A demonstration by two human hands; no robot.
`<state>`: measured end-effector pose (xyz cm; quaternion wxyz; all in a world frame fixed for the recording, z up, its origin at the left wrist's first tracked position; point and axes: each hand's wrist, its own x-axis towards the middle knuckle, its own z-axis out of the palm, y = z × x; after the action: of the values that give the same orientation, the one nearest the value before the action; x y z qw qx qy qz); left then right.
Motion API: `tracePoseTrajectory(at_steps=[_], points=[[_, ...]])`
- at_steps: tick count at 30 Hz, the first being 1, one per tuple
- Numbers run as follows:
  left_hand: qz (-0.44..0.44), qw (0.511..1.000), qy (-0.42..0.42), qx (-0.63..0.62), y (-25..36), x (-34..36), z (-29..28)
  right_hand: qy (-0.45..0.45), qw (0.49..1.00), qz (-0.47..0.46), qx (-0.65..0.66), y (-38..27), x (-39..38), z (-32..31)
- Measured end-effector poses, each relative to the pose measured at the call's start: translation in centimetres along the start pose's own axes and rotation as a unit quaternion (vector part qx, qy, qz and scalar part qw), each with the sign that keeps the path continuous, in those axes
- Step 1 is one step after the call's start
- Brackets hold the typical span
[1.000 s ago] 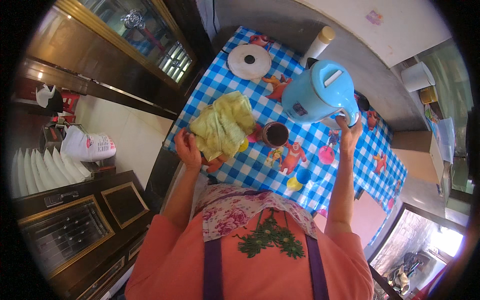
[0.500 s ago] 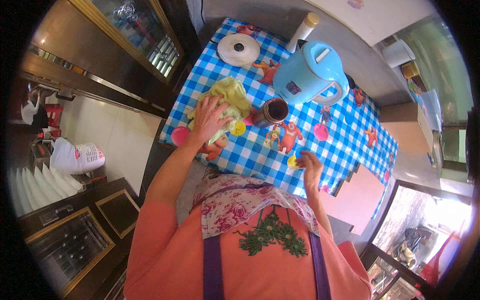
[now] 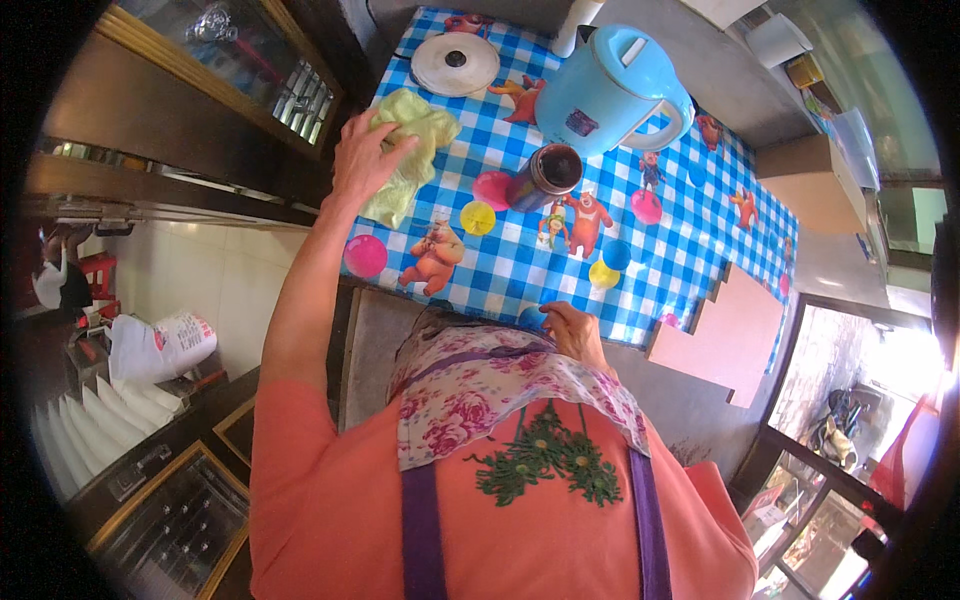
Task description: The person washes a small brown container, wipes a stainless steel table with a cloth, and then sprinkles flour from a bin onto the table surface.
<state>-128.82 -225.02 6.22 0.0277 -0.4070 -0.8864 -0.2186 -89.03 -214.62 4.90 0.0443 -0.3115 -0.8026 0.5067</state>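
Observation:
My left hand (image 3: 365, 155) rests on a crumpled pale yellow-green cloth (image 3: 418, 128) at the left edge of a table, its fingers curled over the cloth. The table wears a blue-and-white checked cover (image 3: 450, 275) printed with cartoon bears and coloured dots. My right hand (image 3: 575, 333) hovers by the front edge, in front of my flowered apron, fingers curled in with nothing seen in them. To the right of the cloth stands an open dark flask (image 3: 545, 177), its mouth facing up. Behind it is a light-blue electric kettle (image 3: 612, 95), its handle toward the right.
A round white lid with a black knob (image 3: 455, 65) lies at the back left. Beside the kettle stands a white bottle (image 3: 575, 28). A notched pale board (image 3: 720, 335) sits at the right front edge, a cardboard box (image 3: 812, 180) beyond. Dark cabinets (image 3: 180, 110) line the left.
My left hand has slid the cloth left and farther back on the table. My right hand has drawn left and closer to my body. The view has shifted slightly.

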Motion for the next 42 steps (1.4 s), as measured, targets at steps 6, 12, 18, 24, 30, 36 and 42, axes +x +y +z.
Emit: tracePoseTrajectory(at_steps=[6, 12, 18, 24, 30, 36, 42], points=[[-0.041, 0.983, -0.157, 0.082, 1.9, 0.9, 1.2, -0.005, 0.999, -0.006, -0.043, -2.9, 0.8, 1.5], [0.108, 0.991, -0.070, 0.037, 2.5, 0.5, 5.1, 0.042, 0.965, -0.118, -0.230, 2.3, -2.1, 4.3], [0.152, 0.981, -0.116, -0.016, 4.4, -6.2, 4.1, 0.032, 0.990, -0.055, -0.129, 0.5, -3.0, 5.4], [-0.022, 0.788, -0.452, -0.417, 9.3, -12.7, 1.8, 0.039, 0.999, 0.014, -0.019, -1.1, -5.9, 1.9], [-0.220, 0.525, -0.419, -0.707, 22.1, -23.2, -3.1, 0.149, 0.987, -0.051, 0.019, -2.6, -9.6, 0.4], [-0.185, 0.721, -0.257, -0.617, 26.4, -29.9, 3.3, 0.198, 0.974, -0.082, 0.072, -2.8, -17.1, -1.6], [-0.188, 0.629, -0.283, -0.699, 30.9, -34.9, 0.8, 0.198, 0.968, -0.151, 0.037, -0.7, -22.6, -2.0]])
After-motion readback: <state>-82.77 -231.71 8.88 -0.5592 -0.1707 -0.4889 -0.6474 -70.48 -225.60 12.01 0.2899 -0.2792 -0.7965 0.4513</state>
